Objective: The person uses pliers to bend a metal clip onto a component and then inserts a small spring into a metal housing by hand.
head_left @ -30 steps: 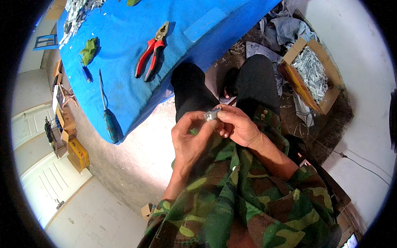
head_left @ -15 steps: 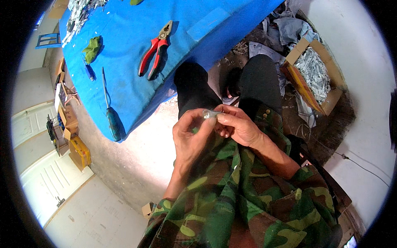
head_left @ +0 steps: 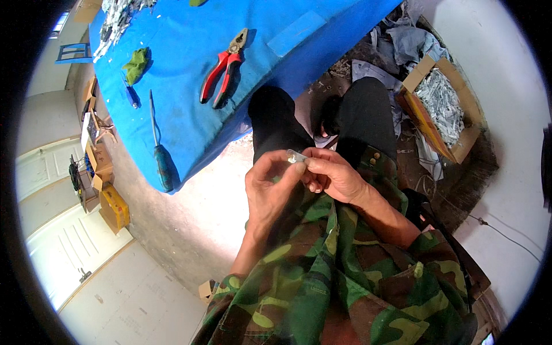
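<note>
Over my lap, my left hand (head_left: pixel 265 183) and my right hand (head_left: pixel 343 177) meet at the fingertips. Between them is a small, clear-and-whitish piece (head_left: pixel 295 156), too small to name. Thumb and forefinger of each hand are pinched on it, and part of it is hidden by the fingers. Beyond my hands, on the blue cloth-covered table (head_left: pixel 195 129), lie red-and-black pliers (head_left: pixel 221 72). Nearer the table's left corner is a screwdriver (head_left: pixel 163 164) with a dark teal handle. A small blue-handled tool (head_left: pixel 132 96) and a crumpled green cloth (head_left: pixel 135 66) lie farther back.
A heap of thin silvery-white pieces (head_left: pixel 118 23) sits at the table's far left. On the floor to the right, an open cardboard box (head_left: pixel 421 73) holds similar silvery strips (head_left: pixel 440 103). Boxes, one of them yellow (head_left: pixel 115 207), stand along the left wall. A cable (head_left: pixel 500 231) runs at the right.
The whole view has shifted slightly, so the table and tools appear a little farther right. The small piece shows a bit more plainly between my fingertips. Both hands keep their pinch.
</note>
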Demonstrator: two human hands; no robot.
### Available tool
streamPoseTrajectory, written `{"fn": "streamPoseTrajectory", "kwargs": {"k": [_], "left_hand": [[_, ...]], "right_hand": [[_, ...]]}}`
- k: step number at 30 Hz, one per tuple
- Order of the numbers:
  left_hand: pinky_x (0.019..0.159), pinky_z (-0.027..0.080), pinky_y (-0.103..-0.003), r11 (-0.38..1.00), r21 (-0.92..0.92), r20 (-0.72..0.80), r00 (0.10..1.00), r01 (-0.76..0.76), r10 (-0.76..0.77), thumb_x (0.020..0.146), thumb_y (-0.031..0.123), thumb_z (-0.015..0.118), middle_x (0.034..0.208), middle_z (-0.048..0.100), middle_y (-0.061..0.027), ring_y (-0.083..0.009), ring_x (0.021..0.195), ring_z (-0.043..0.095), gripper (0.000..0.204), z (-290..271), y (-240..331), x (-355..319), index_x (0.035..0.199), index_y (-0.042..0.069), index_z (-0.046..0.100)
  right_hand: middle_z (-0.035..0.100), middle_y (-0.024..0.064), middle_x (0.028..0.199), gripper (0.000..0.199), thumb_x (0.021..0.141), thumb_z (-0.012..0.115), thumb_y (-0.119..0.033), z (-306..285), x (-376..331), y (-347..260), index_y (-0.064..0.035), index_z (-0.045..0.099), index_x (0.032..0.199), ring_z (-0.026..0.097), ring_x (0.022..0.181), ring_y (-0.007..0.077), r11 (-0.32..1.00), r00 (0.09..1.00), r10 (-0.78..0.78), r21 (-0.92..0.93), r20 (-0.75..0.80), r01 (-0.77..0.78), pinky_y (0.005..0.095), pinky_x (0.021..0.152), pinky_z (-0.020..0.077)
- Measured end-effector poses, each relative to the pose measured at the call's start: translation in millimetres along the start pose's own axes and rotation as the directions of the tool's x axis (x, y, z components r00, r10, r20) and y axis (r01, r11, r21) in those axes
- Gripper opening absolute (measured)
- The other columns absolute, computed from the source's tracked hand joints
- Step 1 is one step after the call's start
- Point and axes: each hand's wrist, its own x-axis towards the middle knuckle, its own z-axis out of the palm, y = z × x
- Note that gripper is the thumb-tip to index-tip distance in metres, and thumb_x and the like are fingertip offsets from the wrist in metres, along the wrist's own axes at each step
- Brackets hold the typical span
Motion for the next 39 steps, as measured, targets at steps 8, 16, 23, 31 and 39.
{"fn": "streamPoseTrajectory", "kwargs": {"k": [8, 16, 23, 31, 39], "left_hand": [[0.082, 0.055, -0.029, 0.997, -0.044, 0.008, 0.998, 0.064, -0.064, 0.092, 0.011, 0.073, 0.103, 0.072, -0.0086, -0.0149, 0.091, 0.068, 0.022, -5.7, -4.8, 1.4, 0.109, -0.003, 0.067], [0.071, 0.055, -0.034, 0.92, -0.341, -0.201, 0.942, 0.191, -0.27, 0.095, 0.019, 0.057, 0.105, 0.071, -0.0154, -0.0223, 0.084, 0.07, 0.023, -87.1, -81.3, -2.9, 0.104, -0.001, 0.064], [0.054, 0.054, -0.031, 0.795, -0.275, -0.475, 0.643, 0.541, -0.601, 0.094, 0.012, 0.058, 0.077, 0.069, -0.0144, -0.0221, 0.064, 0.069, 0.018, -184.8, -266.5, -84.0, 0.09, -0.004, 0.065], [0.065, 0.063, -0.035, 0.827, -0.416, -0.507, 0.658, 0.379, -0.557, 0.082, 0.005, 0.072, 0.074, 0.065, -0.0098, -0.02, 0.062, 0.063, 0.009, -251.9, -343.9, -142.2, 0.079, -0.001, 0.067], [0.082, 0.054, -0.034, 0.994, -0.044, -0.789, 0.607, 0.099, -0.095, 0.097, 0.033, 0.067, 0.107, 0.066, -0.0091, -0.0217, 0.096, 0.064, 0.044, -332.2, -154.0, -49.0, 0.12, -0.003, 0.061]], "right_hand": [[0.062, -0.0003, 0.086, 0.025, 0.1, 0.063, -0.032, 2.7, 2.7, 0.5, -0.0072, 0.063, 0.106, 0.057, 0.067, 0.0068, 0.992, 0.999, 0.037, -0.12, -0.007, -0.038, 0.0212, 0.056, 0.043], [0.064, 0.0024, 0.086, 0.031, 0.098, 0.065, -0.03, 5.9, 13.8, 16.5, 0.0004, 0.066, 0.104, 0.06, 0.073, 0.0096, 0.76, 0.999, 0.05, -0.649, 0.0, -0.038, 0.0273, 0.064, 0.0502], [0.067, 0.0044, 0.088, 0.029, 0.101, 0.06, -0.027, 9.0, 19.1, 15.3, 0.0004, 0.066, 0.106, 0.06, 0.073, 0.0099, 0.714, 0.998, 0.064, -0.697, -0.029, -0.066, 0.0276, 0.067, 0.0509], [0.066, 0.0015, 0.091, 0.026, 0.102, 0.057, -0.024, 15.9, 14.8, 9.4, -0.0009, 0.064, 0.112, 0.059, 0.073, 0.0066, 0.71, 0.994, 0.085, -0.696, -0.067, -0.108, 0.0223, 0.061, 0.0456], [0.067, 0.0045, 0.09, 0.027, 0.102, 0.059, -0.025, 19.4, 14.8, 10.5, 0.0001, 0.065, 0.108, 0.059, 0.074, 0.0093, 0.732, 0.996, 0.055, -0.675, -0.072, -0.089, 0.0266, 0.069, 0.0515]]}}
